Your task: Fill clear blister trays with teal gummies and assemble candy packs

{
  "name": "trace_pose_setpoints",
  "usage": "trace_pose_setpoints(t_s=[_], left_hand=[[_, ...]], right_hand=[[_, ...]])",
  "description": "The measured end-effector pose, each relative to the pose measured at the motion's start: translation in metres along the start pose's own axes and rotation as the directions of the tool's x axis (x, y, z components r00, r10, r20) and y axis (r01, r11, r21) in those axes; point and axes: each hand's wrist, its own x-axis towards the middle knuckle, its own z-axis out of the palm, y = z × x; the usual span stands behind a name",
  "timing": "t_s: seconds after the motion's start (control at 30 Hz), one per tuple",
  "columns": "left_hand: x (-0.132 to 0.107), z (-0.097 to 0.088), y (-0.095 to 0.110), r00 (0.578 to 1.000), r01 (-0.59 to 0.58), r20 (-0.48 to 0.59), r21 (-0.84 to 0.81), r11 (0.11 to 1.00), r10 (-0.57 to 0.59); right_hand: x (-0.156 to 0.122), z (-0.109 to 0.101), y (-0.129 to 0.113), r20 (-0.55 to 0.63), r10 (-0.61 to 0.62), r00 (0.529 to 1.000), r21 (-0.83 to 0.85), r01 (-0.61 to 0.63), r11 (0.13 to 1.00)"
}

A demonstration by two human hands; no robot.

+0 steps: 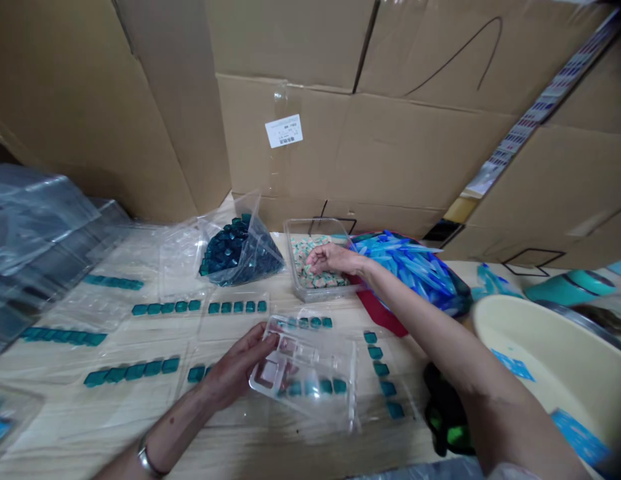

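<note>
My left hand (240, 367) is closed on the edge of a clear plastic blister tray (310, 360) with molded compartments, held tilted above the table. Through it show teal gem-like pieces lying beneath. My right hand (330, 259) reaches into a clear plastic tub (303, 292) of small pale green and pink pieces (320, 277). Its fingers are bent together at the pieces; whatever is between them is too small to make out. Just right of the tub, blue stick-like crystals (405, 263) are heaped in a red container (383, 313), partly behind my right forearm.
Rows of teal pieces (133, 371) lie in clear trays across the table. A plastic bag of teal pieces (240, 253) stands left of the tub. Stacked clear packaging (40, 227) is at far left, a cream basin (535, 327) at right. Cardboard (365, 153) walls off the back.
</note>
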Motion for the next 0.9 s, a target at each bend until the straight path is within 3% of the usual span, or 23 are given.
trace_pose_setpoints(t_s=[0.13, 0.37, 0.5, 0.6, 0.7, 0.8, 0.9], left_hand=[[0.001, 0.0, -0.001, 0.999, -0.047, -0.019, -0.024, 0.999, 0.046], [0.002, -0.006, -0.002, 0.995, -0.089, -0.037, -0.037, 0.995, 0.088], [0.004, -0.007, -0.001, 0.99, -0.137, -0.056, -0.084, 0.987, 0.132], [0.004, -0.007, 0.0, 0.984, -0.174, -0.046, -0.127, 0.977, 0.169], [0.005, -0.008, 0.0, 0.984, -0.178, -0.037, -0.17, 0.969, 0.175], [0.004, -0.009, -0.001, 0.985, -0.174, -0.02, -0.197, 0.965, 0.174], [0.003, -0.009, -0.003, 0.978, -0.2, 0.022, -0.204, 0.958, 0.208]], right_hand=[[-0.008, -0.009, 0.0, 0.008, -0.017, 1.0, 0.165, 0.015, 0.986], [-0.012, -0.01, 0.0, 0.0, -0.092, 0.996, 0.214, 0.09, 0.973], [-0.025, -0.001, -0.018, -0.052, -0.128, 0.99, 0.244, 0.136, 0.96], [-0.045, 0.021, -0.041, -0.079, -0.142, 0.987, 0.224, 0.157, 0.962], [-0.066, 0.058, -0.058, -0.019, -0.115, 0.993, 0.129, 0.117, 0.985], [-0.08, 0.101, -0.063, 0.088, -0.103, 0.991, 0.0, 0.103, 0.995], [-0.087, 0.133, -0.057, 0.07, -0.136, 0.988, -0.183, 0.147, 0.972]])
